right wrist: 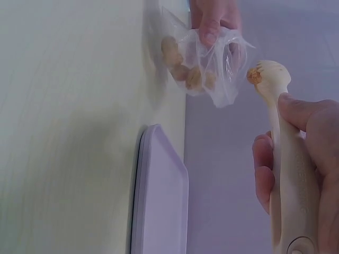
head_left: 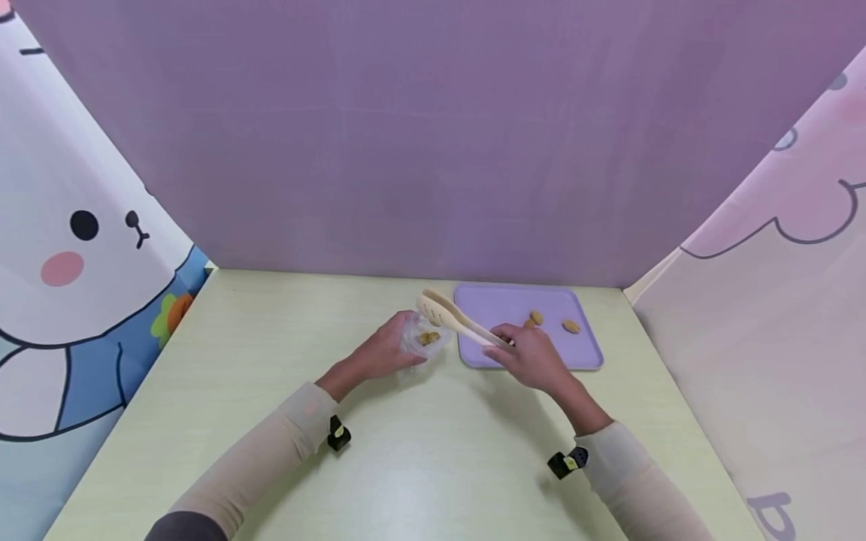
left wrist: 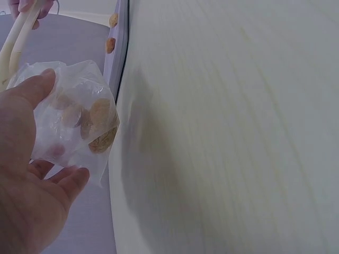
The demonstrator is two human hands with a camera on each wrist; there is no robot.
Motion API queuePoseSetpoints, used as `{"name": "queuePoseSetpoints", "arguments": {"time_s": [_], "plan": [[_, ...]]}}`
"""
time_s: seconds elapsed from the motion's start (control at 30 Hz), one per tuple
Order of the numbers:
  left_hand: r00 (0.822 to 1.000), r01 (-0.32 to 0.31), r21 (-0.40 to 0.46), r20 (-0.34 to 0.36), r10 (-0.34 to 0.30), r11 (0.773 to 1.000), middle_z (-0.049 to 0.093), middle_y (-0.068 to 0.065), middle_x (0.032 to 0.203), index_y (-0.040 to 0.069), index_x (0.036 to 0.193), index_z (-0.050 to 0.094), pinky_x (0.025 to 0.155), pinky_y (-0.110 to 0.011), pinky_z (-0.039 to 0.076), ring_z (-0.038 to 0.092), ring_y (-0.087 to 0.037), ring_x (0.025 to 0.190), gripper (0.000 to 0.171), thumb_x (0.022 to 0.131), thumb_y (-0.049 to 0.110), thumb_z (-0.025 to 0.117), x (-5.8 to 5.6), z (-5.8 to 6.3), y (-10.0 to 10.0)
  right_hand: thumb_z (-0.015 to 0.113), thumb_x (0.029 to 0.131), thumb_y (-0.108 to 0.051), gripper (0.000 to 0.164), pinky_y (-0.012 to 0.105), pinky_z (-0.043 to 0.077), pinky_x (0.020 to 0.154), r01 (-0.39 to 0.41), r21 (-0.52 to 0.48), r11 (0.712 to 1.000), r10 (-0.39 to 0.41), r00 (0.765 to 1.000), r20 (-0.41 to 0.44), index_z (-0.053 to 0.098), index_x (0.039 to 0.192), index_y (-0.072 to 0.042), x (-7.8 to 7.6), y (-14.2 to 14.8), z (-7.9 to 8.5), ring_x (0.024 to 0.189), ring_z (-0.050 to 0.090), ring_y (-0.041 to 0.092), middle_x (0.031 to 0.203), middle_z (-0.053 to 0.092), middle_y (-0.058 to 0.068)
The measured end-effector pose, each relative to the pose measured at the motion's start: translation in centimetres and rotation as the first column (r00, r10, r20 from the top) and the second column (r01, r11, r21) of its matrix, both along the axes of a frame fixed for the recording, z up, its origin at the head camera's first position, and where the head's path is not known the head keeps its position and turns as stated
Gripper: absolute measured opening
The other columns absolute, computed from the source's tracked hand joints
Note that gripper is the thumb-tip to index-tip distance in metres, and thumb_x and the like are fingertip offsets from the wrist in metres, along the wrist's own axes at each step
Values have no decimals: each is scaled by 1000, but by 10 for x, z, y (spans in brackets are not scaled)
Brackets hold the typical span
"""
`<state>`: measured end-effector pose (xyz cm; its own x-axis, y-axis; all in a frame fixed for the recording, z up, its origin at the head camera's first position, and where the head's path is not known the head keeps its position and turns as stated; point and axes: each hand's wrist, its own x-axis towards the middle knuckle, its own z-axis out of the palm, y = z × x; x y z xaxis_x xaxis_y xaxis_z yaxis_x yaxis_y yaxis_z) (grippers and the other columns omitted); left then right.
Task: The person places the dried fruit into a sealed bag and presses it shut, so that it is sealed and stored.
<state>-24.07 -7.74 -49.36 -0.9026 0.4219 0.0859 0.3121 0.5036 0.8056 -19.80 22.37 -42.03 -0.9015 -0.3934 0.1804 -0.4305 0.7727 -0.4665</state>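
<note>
Here's the clear plastic bag (left wrist: 74, 135), up over the table and just left of the tray, with brown, nut-like pieces (left wrist: 103, 124) bunched inside it. Your left hand (head_left: 387, 349) has it, thumb on 1 side, fingers on the other, gripping the plastic. And over it come the cream tongs (head_left: 455, 319), firmly gripped in your right hand (head_left: 531, 359)! Your thumb lies along 1 arm, fingers round the other side, and the slotted head hangs just above the bag's mouth. At that tip, 1 brown piece (right wrist: 254, 76), well clear of the plastic!

Out to your right, the lilac tray (head_left: 501, 308): 3 loose pieces (head_left: 571, 326) in view on it, 2 close together by your knuckles and 1 further right. Under it all runs the pale wood-grain table (head_left: 406, 466). A purple panel (head_left: 433, 150) stands behind, a cartoon-printed panel (head_left: 81, 300) to your left, a pink and white panel (head_left: 778, 338) to your right.
</note>
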Motion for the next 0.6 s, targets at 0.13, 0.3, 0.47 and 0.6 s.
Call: {"name": "queuePoseSetpoints", "arguments": {"time_s": [0.13,0.3,0.47,0.6], "plan": [[1000,3,-4,-9,-3,1000,55,-11,138,6,150,37,104,-47,49,56,-26,121,84,83,23,84,0,0,0,74,93,-30,30,26,42,56,-10,-4,1000,10,1000,-9,73,113,-8,0,-1,0,61,49,8,76,68,-2],[1000,-5,-13,-5,5,1000,55,-11,136,6,150,37,103,-47,49,56,-25,119,84,83,25,84,-1,-1,-1,74,92,-31,36,26,41,55,1,-9,1000,-1,1000,-9,71,117,-5,0,-2,1,61,48,9,77,67,-1],[1000,-6,-20,0,6,1000,55,-10,135,6,151,36,102,-46,49,56,-24,118,85,83,25,84,-1,-2,-2,75,92,-32,38,26,41,56,32,-6,999,-32,999,8,70,118,-5,-1,3,1,62,49,10,78,66,-1],[1000,-4,-21,-2,4,1000,55,-11,133,5,150,36,100,-45,50,56,-24,115,85,83,25,84,-1,-2,-3,76,91,-34,39,28,42,58,58,-2,998,-58,998,18,70,119,-6,-3,10,-2,64,50,11,80,67,-1]]}}
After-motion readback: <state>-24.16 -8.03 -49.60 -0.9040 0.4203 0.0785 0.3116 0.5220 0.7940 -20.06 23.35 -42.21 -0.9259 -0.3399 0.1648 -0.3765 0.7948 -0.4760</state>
